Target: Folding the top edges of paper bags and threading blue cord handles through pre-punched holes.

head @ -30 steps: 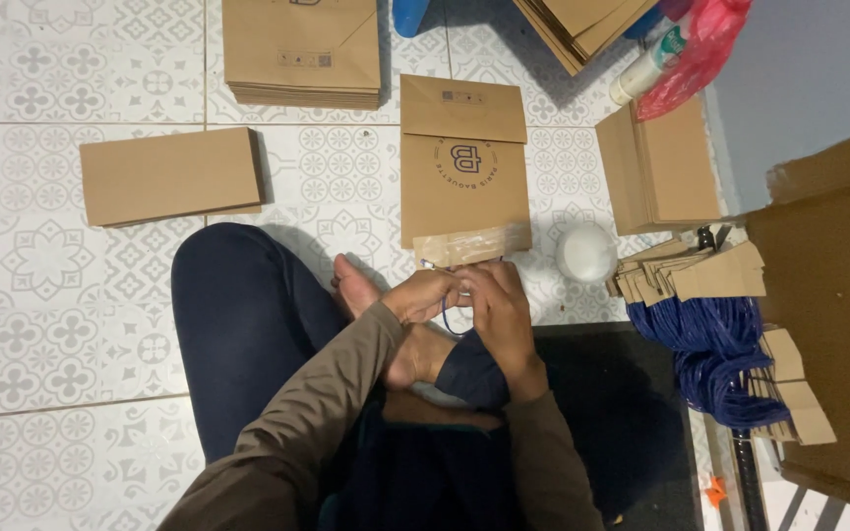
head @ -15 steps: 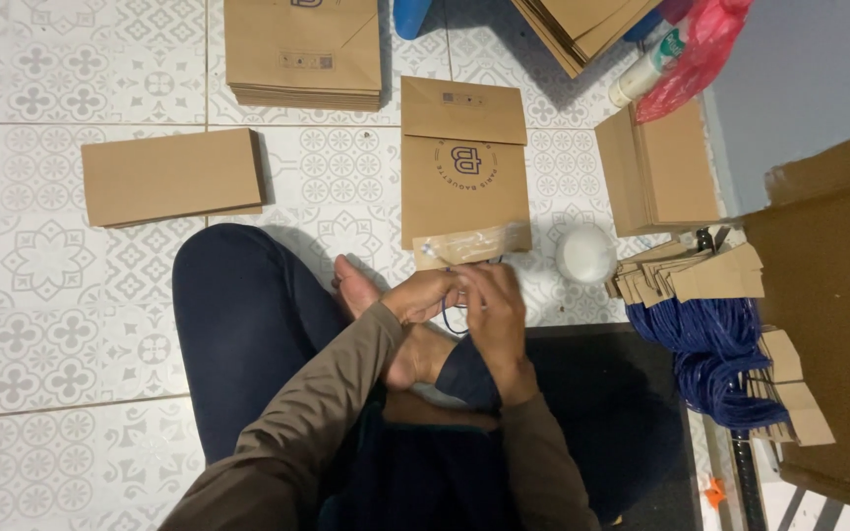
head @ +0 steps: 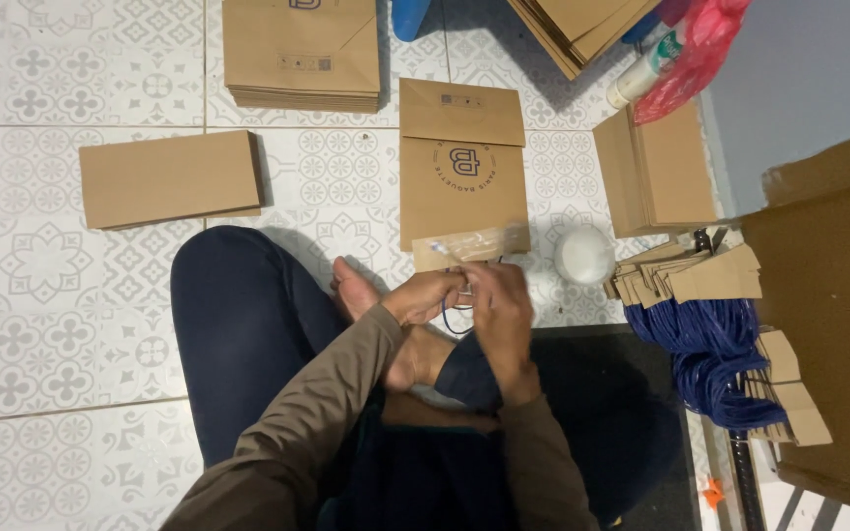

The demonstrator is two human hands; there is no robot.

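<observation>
**My hands and the little blue cord**

I sit cross-legged on the tiled floor (head: 41, 324). My left hand (head: 432, 295) and my right hand (head: 500, 313) meet just above my bare foot (head: 361, 290). Both hands are curled shut and pinch a thin blue cord (head: 453, 324). It hangs in a small loop between them. They also hold the near edge of a strip of brown card (head: 469, 246). I keep it all close to me so I can see the small parts well.

The strip lies at the bottom edge of a flat brown paper bag (head: 462, 162) right in front of me. It is easy to reach from here.

More flat bags sit in a stack (head: 302, 49) farther up. A folded brown piece (head: 169, 179) lies alone to my left. On my right are a small white pot (head: 583, 254), a pile of card strips (head: 686, 277) and a bundle of blue cords (head: 710, 349). They are near my right hand, so I can grab them.

The floor on my left has lots of open room. My right side is crowded, with a big cardboard box (head: 828, 295) close by.
</observation>
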